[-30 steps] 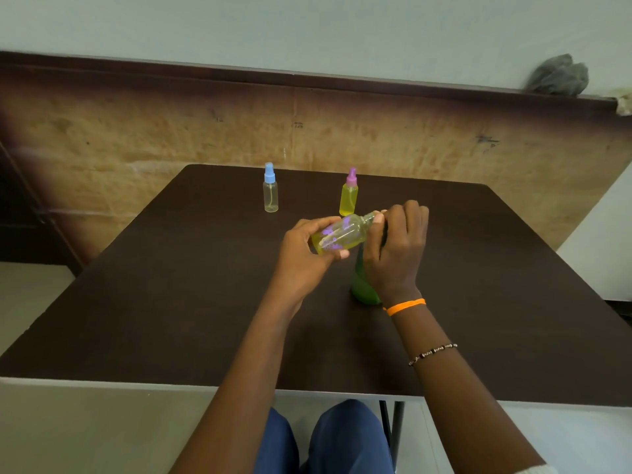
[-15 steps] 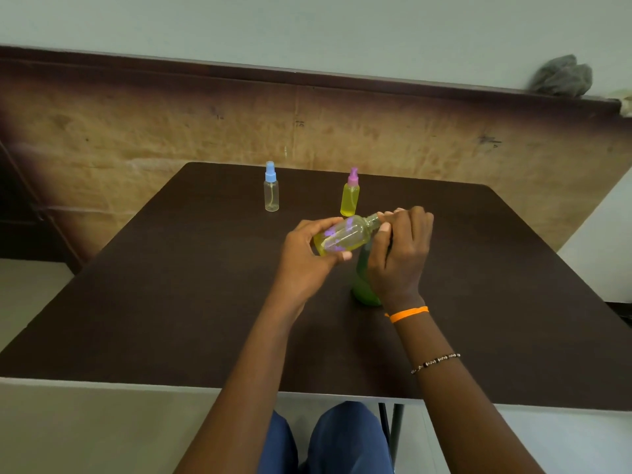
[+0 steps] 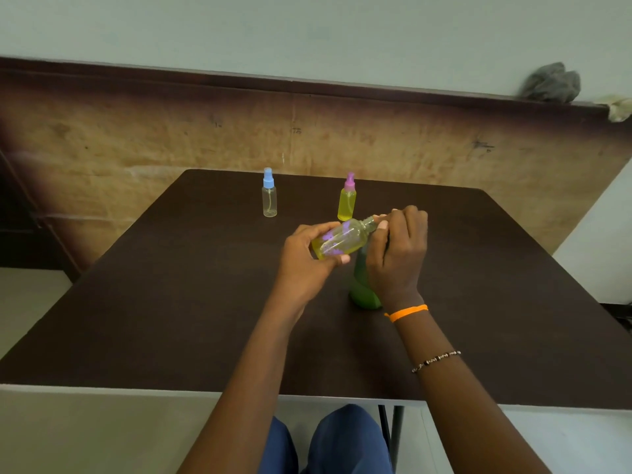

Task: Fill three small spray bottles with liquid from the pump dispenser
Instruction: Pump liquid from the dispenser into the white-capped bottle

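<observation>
My left hand (image 3: 304,265) grips a small clear spray bottle (image 3: 342,241) without its cap, tilted with its open neck up and to the right and holding yellow liquid. My right hand (image 3: 398,258) curls over the top of the green pump dispenser (image 3: 362,289), fingertips touching the small bottle's neck. The pump head is hidden under that hand. Further back stand a blue-capped bottle (image 3: 269,196) that looks empty and a pink-capped bottle (image 3: 347,201) full of yellow liquid.
Everything sits on a dark brown table (image 3: 171,302) whose far edge meets a wooden wall panel (image 3: 171,138). A grey cloth (image 3: 550,83) lies on the ledge at the upper right. My knees show below the near edge.
Both hands have stayed together over the dispenser. My right fingers have shifted slightly at the small bottle's neck, and the view has drifted a little.
</observation>
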